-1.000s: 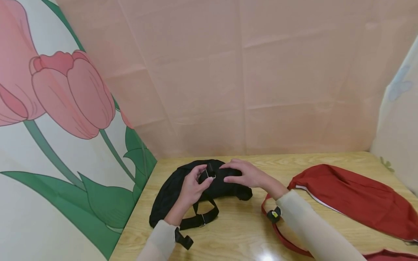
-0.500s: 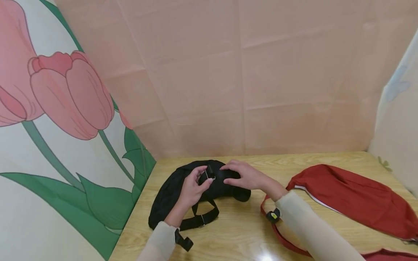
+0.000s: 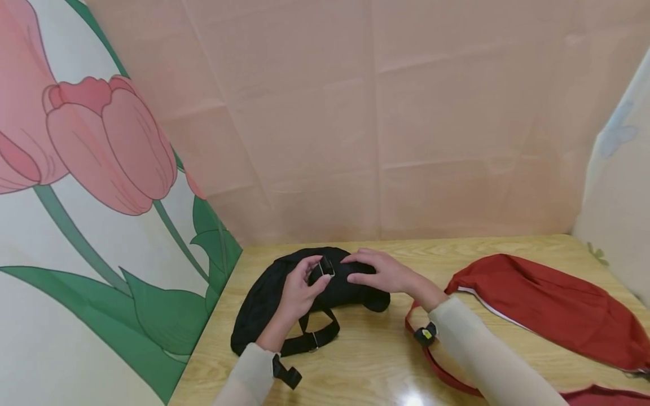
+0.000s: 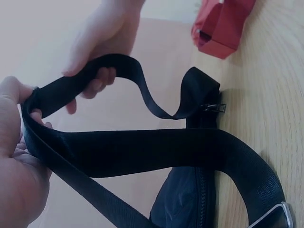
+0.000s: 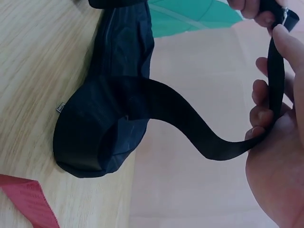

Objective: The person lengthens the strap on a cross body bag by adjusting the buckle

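Observation:
A black waist bag (image 3: 264, 304) lies at the left of the table, and its webbing strap (image 4: 142, 149) rises in loops above it. My left hand (image 3: 299, 287) pinches a doubled part of this strap at a metal ring (image 5: 285, 16). Facing it, my right hand (image 3: 383, 272) has the strap's other stretch running across its palm, with curled fingers (image 5: 260, 114) and thumb round it. In the left wrist view, a second metal slider (image 4: 287, 216) sits lower on the strap. The bag's zipper pull (image 4: 216, 108) shows near its end.
A red bag (image 3: 548, 304) with a white-edged zipper lies on the right of the wooden table (image 3: 376, 361). Its red strap (image 3: 442, 375) loops under my right forearm. More red fabric (image 3: 604, 396) shows at the bottom right edge. A pink sheet (image 3: 376, 124) hangs behind the table.
Both hands stay nearly in place with the black strap. The short strap end by my left fingers tilts slightly. The bags have not moved.

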The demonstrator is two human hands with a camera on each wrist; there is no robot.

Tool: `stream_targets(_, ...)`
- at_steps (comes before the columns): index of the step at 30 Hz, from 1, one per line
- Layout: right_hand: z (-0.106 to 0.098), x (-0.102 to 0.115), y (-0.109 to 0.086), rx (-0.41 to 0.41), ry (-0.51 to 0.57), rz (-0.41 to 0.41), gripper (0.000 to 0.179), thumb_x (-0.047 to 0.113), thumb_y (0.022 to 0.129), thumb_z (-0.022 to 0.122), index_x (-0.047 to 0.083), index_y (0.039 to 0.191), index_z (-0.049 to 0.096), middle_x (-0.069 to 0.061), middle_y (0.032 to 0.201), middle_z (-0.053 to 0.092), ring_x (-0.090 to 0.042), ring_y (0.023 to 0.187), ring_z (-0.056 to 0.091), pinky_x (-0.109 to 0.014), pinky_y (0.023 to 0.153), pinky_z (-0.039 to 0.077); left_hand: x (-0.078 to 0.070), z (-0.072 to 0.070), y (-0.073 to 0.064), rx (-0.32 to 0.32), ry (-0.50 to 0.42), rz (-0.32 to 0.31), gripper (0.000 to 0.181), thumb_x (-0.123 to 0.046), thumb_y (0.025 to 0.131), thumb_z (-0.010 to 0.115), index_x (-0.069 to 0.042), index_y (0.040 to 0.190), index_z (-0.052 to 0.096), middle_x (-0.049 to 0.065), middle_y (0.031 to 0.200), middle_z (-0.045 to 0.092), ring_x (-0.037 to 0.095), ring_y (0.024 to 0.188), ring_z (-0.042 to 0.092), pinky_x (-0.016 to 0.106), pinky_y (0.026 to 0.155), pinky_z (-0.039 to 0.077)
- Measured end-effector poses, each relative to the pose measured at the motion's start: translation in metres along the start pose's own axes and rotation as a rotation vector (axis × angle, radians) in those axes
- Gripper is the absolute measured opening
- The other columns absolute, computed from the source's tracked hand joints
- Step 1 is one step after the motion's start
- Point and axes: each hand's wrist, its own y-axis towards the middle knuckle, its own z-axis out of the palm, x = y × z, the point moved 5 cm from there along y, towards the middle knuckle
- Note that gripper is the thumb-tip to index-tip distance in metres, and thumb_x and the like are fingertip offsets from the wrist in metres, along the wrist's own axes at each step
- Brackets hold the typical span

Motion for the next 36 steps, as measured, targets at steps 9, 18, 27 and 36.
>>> stream_targets(9,-0.004,-0.004,-0.001,-0.005,0.004,0.018,0.047,0.043,0.098,0.066,0.015,0.135,0.064,0.003,0.117,0.064,-0.016,0.107,0.059,-0.045,0.096,0.05,0.001,0.001,0.003,0.004,0.003,0.009,0.042,-0.012,0.094,0.072,-0.003,0.133,0.058,0.014,0.119,0.066,0.023,0.1,0.06,0.028,0.088,0.052)
stream_targets(18,-0.004,-0.01,-0.003,-0.01,0.018,0.017,0.044,0.043,0.098,0.066,0.019,0.136,0.064,0.005,0.116,0.064,-0.015,0.106,0.059,-0.044,0.095,0.05,-0.001,-0.001,0.002,-0.029,-0.011,0.008,0.041,-0.007,0.092,0.073,-0.004,0.131,0.06,0.012,0.115,0.068,0.024,0.097,0.06,0.029,0.086,0.051)
stream_targets(27,-0.005,-0.015,-0.005,-0.022,0.021,0.025,0.043,0.043,0.097,0.067,0.024,0.135,0.065,0.008,0.111,0.062,-0.012,0.1,0.058,-0.039,0.09,0.049,-0.003,-0.003,0.002,-0.025,-0.013,0.021,0.039,-0.008,0.092,0.074,-0.005,0.129,0.061,0.013,0.114,0.068,0.028,0.099,0.062,0.033,0.086,0.054)
stream_targets(36,-0.008,-0.015,-0.008,-0.024,0.045,0.039,0.041,0.042,0.097,0.067,0.026,0.135,0.064,0.003,0.119,0.064,-0.019,0.109,0.061,-0.045,0.096,0.049,-0.004,-0.003,0.002,-0.03,-0.012,0.011,0.04,-0.004,0.092,0.072,-0.002,0.131,0.059,0.016,0.118,0.067,0.03,0.1,0.062,0.037,0.087,0.055)
